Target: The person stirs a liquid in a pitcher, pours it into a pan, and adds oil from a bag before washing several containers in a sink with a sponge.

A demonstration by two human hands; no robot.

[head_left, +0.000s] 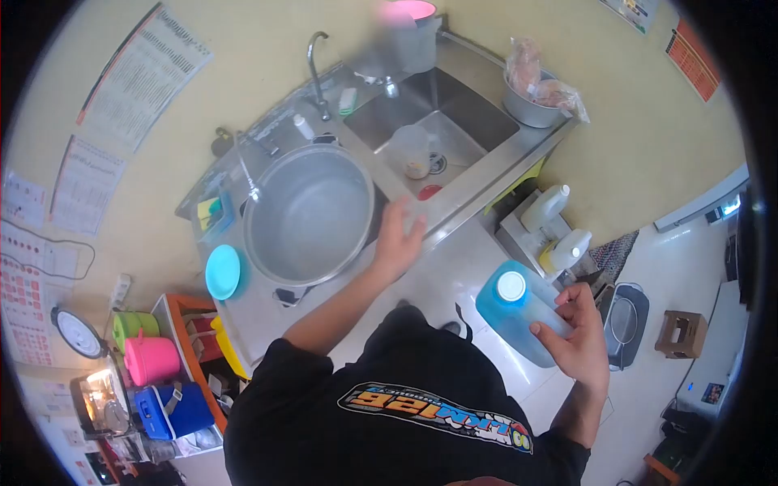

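My right hand (582, 336) is wrapped round the handle side of a blue, see-through plastic jug (496, 304) with a white screw cap (511, 286). The jug is in front of my body, clear of the counter. My left hand (399, 241) is stretched over the steel counter's front edge, fingers apart and slightly blurred, holding nothing. Just left of it stands a large round metal pot (312, 215). Beyond it is the sink basin (474, 121), with a clear plastic pitcher (408, 150) and a small red item (430, 192) inside.
A cyan bowl (223, 272) and a sponge holder (213, 217) stand left of the pot. Behind the sink are a faucet (317, 77) and a grey bucket (420, 49). A metal bowl with bagged food (535, 105) sits at right. White jugs (546, 208) stand below.
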